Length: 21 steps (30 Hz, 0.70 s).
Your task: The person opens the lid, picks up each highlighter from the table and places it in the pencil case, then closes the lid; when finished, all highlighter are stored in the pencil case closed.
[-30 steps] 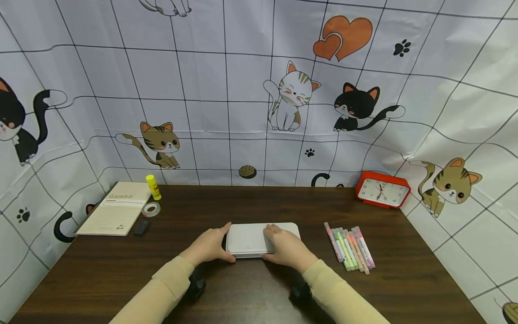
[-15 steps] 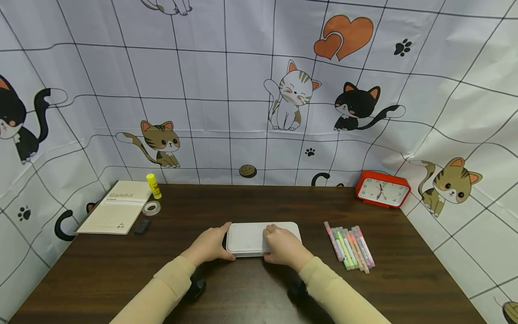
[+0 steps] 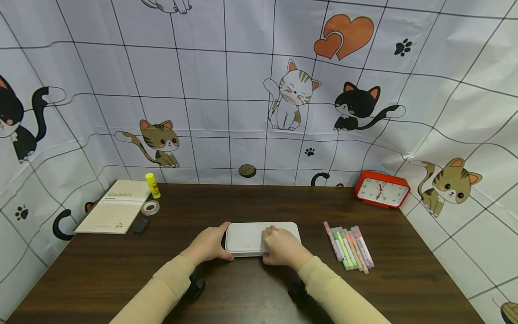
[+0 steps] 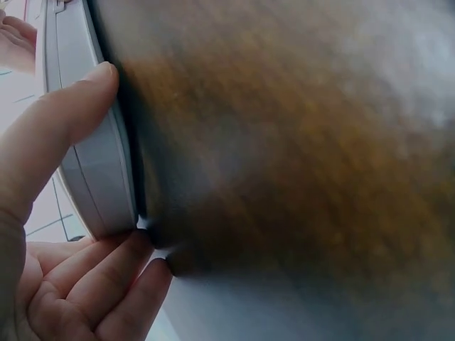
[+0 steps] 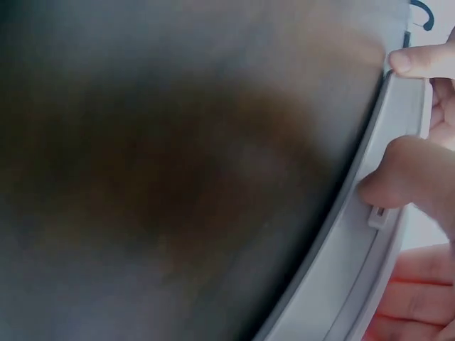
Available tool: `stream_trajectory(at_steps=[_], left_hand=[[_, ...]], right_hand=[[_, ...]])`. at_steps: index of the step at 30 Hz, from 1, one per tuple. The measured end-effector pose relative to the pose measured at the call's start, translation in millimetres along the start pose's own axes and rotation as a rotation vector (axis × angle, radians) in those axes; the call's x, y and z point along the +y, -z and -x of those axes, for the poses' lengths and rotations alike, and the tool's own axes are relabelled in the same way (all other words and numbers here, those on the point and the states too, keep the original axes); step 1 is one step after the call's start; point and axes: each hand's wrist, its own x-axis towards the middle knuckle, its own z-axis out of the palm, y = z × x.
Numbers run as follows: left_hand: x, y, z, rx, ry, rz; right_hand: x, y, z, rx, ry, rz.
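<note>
A flat white case (image 3: 247,238) with rounded corners lies on the table, its lid down. My left hand (image 3: 209,243) grips its left end. In the left wrist view the thumb (image 4: 89,99) lies along the case's front side and the fingers reach around the end. My right hand (image 3: 283,246) is over the right half, fingers bent on the lid. In the right wrist view its thumb (image 5: 402,177) presses the front side right at a small latch (image 5: 378,217). The seam between lid and base shows as a thin line.
Several pastel markers (image 3: 349,249) lie side by side at right. A red clock (image 3: 383,189) stands at the back right. At the back left are a notepad (image 3: 115,208), a yellow glue stick (image 3: 153,185), a tape roll (image 3: 150,208) and a dark eraser-like block (image 3: 141,225).
My right fingers have bent inward on the lid, where they lay straighter a second ago. The left hand and the case have stayed in place.
</note>
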Motion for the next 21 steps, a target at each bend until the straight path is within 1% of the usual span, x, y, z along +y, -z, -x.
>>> stream_trajectory(at_steps=[8,21], left_hand=[[1.2,3.9,-0.6,-0.004,0.001,0.009],[0.1,3.3,-1.6,-0.003,0.014,0.007]], right_hand=[[1.1,3.8,-4.7,-0.003,0.019,0.005],[-1.9,5.5,-10.1,-0.027,0.039,0.009]])
